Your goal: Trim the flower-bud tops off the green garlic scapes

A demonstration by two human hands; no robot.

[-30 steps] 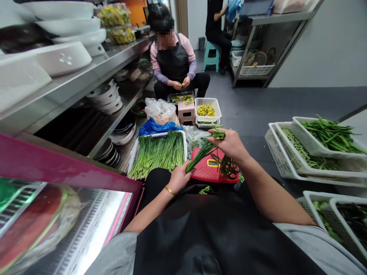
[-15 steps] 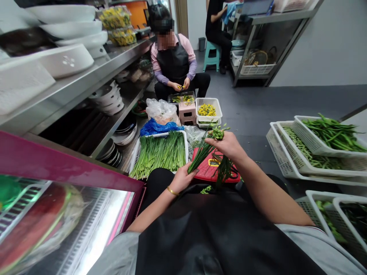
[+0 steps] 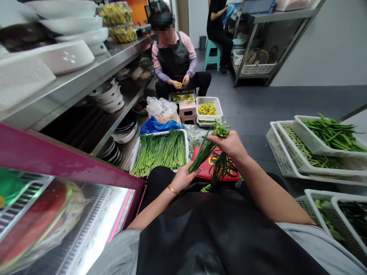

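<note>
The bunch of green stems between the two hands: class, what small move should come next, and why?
Probably, the right hand should gently ease the drooping strands away from the bunch of green stems: those strands hang below that hand, while the left hand is closed around the stems' lower part and could steady them.

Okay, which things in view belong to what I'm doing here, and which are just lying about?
Likely in use:
left hand and right hand
bunch of green stems they hold
white basket of similar stems

Probably just lying about:
stacked white bowls
cut watermelon
vegetable baskets on the right
</note>
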